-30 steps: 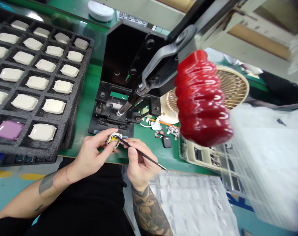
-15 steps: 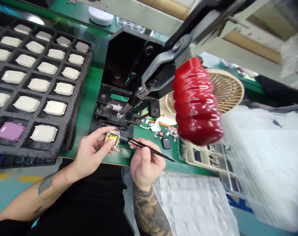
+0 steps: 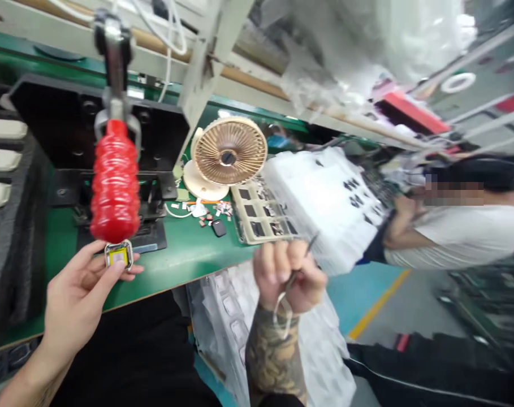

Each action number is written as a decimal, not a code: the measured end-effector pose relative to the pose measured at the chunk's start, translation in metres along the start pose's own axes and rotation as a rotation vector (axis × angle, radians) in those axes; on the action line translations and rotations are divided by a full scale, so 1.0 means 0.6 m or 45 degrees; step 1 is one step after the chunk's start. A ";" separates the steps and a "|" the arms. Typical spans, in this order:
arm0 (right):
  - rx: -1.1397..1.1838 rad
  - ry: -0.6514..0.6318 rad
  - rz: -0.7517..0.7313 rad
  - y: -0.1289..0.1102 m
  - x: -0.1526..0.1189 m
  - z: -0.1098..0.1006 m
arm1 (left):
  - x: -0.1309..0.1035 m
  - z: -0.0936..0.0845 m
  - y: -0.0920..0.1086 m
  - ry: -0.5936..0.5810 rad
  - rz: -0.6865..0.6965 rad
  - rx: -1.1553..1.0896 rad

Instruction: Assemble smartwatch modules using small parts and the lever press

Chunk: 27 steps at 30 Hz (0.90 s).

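the two hands are apart. at lower left, the left hand (image 3: pixel 81 282) is clamped on a small watch case (image 3: pixel 120 252), its thumb over the yellow piece (image 3: pixel 114 256) inside and its fingers behind. the case is just below the red handle (image 3: pixel 115 186) of a black press (image 3: pixel 152 150), over the green bench (image 3: pixel 189 251). low in the middle of the frame, the right hand (image 3: pixel 288 277) is curled tight round a thin dark tool (image 3: pixel 311 244) — one tip pokes up past the knuckles — while a pale loop (image 3: pixel 283 319) shows by the wrist, too blurred to name.

at the left edge, pale covers (image 3: pixel 2 160) sit in a grey foam tray (image 3: pixel 30 226). near the center stand a fan (image 3: pixel 230 150) and a parts box (image 3: pixel 238 223), with a small black square (image 3: pixel 218 228) just beside the box. at right is another person's white sleeve (image 3: pixel 428 243).
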State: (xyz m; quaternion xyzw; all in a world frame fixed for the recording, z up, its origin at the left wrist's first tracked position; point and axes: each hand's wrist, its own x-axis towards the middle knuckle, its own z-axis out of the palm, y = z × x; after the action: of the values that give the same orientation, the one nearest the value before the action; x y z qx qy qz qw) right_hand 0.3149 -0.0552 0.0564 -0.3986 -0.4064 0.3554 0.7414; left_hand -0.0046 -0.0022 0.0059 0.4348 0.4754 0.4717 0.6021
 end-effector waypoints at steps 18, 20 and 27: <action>-1.731 -1.028 -0.877 0.101 -0.018 0.014 | 0.000 -0.014 -0.035 -0.224 0.117 0.591; -1.820 -1.095 -0.789 0.109 -0.013 0.013 | -0.003 -0.012 -0.039 -0.211 0.153 0.664; -2.105 -0.566 -0.370 0.007 0.067 -0.109 | -0.002 -0.030 -0.047 -0.151 0.264 0.844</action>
State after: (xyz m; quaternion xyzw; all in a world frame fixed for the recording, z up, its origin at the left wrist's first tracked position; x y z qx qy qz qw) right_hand 0.3890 -0.0388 0.0425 -0.6750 -0.7166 -0.0826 0.1553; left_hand -0.0181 -0.0067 -0.0247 0.6793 0.5202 0.3243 0.4034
